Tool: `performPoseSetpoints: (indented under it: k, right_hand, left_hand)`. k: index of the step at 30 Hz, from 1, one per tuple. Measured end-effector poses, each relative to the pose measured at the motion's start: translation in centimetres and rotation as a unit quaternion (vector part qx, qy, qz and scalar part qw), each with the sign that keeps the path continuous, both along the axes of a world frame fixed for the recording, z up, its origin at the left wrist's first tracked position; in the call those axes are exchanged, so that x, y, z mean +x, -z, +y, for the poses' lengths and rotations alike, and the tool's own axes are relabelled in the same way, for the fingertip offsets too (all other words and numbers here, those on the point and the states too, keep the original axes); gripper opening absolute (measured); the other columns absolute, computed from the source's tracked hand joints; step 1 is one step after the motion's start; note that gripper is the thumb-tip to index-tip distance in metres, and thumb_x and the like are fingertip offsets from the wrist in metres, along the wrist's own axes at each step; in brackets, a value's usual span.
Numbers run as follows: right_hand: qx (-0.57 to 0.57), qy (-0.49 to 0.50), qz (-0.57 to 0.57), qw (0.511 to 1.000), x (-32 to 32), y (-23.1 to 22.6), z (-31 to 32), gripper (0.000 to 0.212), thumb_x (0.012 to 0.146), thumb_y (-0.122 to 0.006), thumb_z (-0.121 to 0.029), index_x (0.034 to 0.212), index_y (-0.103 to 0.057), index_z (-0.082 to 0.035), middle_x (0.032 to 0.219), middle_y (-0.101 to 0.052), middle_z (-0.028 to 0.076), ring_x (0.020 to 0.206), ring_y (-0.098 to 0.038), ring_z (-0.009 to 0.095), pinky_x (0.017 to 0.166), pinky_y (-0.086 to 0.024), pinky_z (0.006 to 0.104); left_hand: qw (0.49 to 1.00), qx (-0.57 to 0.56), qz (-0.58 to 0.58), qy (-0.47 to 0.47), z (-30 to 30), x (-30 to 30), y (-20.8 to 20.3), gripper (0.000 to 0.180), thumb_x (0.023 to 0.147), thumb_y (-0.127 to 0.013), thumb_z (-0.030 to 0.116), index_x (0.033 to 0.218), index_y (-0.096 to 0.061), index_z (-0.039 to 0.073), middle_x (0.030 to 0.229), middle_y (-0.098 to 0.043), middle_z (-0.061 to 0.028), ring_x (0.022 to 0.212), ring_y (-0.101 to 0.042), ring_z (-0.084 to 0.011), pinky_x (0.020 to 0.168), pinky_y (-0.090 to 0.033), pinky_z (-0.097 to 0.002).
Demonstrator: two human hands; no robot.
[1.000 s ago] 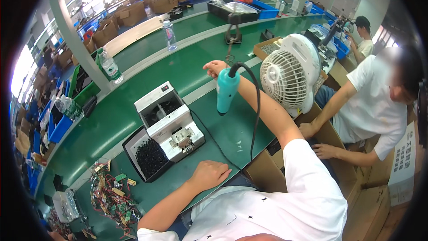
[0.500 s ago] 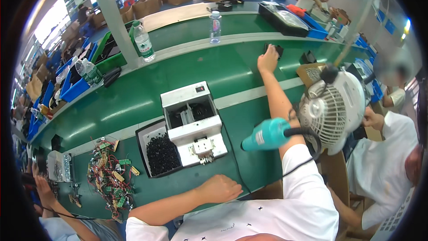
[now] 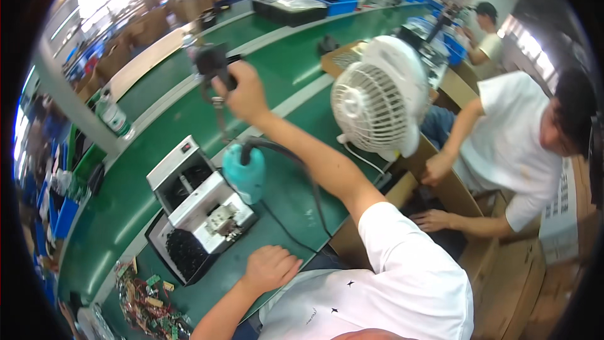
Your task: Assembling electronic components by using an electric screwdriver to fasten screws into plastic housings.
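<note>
Up near the top centre of the frame, the right hand [image 3: 244, 93] is raised with the arm stretched out from the lower right, its fingers clamped round a dark device [image 3: 212, 63] held above the green bench [image 3: 277, 69]. A thin strap or cord dangles from the device; what it is stays blurred. Just below that forearm hangs a teal tool [image 3: 245, 173], its black cable [image 3: 296, 170] looping back toward the person's white shirt. The left hand [image 3: 269, 268] lies at the lower centre, fingers curled loosely and resting on the bench edge, holding nothing.

Left of the teal tool sits a white-and-grey machine [image 3: 192, 198], with a black tray of small dark parts [image 3: 179, 255] against its near side. Loose circuit boards [image 3: 148, 296] are heaped at the lower left. A white fan [image 3: 377, 104] stands right of the raised arm, close to it. Beyond the fan, at the right, another person in white leans over cardboard boxes [image 3: 453, 195], both of their hands low. A bottle [image 3: 113, 113] stands at the upper left
</note>
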State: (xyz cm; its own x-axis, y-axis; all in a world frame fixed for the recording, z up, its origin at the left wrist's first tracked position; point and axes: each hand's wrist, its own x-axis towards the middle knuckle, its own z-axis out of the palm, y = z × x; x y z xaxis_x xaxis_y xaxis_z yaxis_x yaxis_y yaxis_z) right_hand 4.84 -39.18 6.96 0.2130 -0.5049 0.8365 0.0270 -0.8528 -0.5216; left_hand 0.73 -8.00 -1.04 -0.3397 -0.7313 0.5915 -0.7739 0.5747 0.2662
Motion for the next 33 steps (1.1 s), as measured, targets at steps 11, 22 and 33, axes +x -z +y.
performPoseSetpoints:
  k: [11, 22, 33]
  right_hand:
    - [0.193, -0.506, 0.035, 0.84, -8.3, -3.6, 12.4, 0.018, 0.082, -0.063, -0.012, 0.097, -0.054, -0.006, 0.082, -0.054, 0.001, 0.076, -0.048, 0.012, 0.073, -0.041, 0.0273]
    - [0.022, -0.437, 0.047, 0.898, -9.4, -2.8, 17.0, 0.025, 0.073, -0.061, -0.005, 0.098, -0.057, -0.002, 0.089, -0.056, 0.01, 0.074, -0.05, 0.019, 0.068, -0.043, 0.0281]
    - [0.147, -0.469, 0.058, 0.869, -10.0, -2.2, 17.6, 0.018, 0.074, -0.061, -0.008, 0.091, -0.058, -0.002, 0.087, -0.055, 0.007, 0.076, -0.047, 0.017, 0.07, -0.04, 0.027]
  left_hand:
    - [0.912, -0.009, 0.318, -0.258, -1.6, 4.6, -12.1, 0.03, 0.091, -0.046, 0.014, 0.116, -0.049, -0.002, 0.108, -0.053, -0.0124, 0.097, -0.052, -0.0208, 0.091, -0.041, -0.0338]
    - [0.841, -0.08, 0.524, -0.109, 0.0, 3.0, -9.4, 0.02, 0.089, -0.049, 0.006, 0.102, -0.059, -0.006, 0.088, -0.059, -0.0082, 0.067, -0.051, -0.012, 0.061, -0.042, -0.0234]
    - [0.855, -0.009, 0.515, -0.065, 0.8, 3.2, -8.7, 0.022, 0.09, -0.046, 0.006, 0.103, -0.059, -0.006, 0.078, -0.054, -0.0051, 0.066, -0.043, -0.01, 0.061, -0.038, -0.0223]
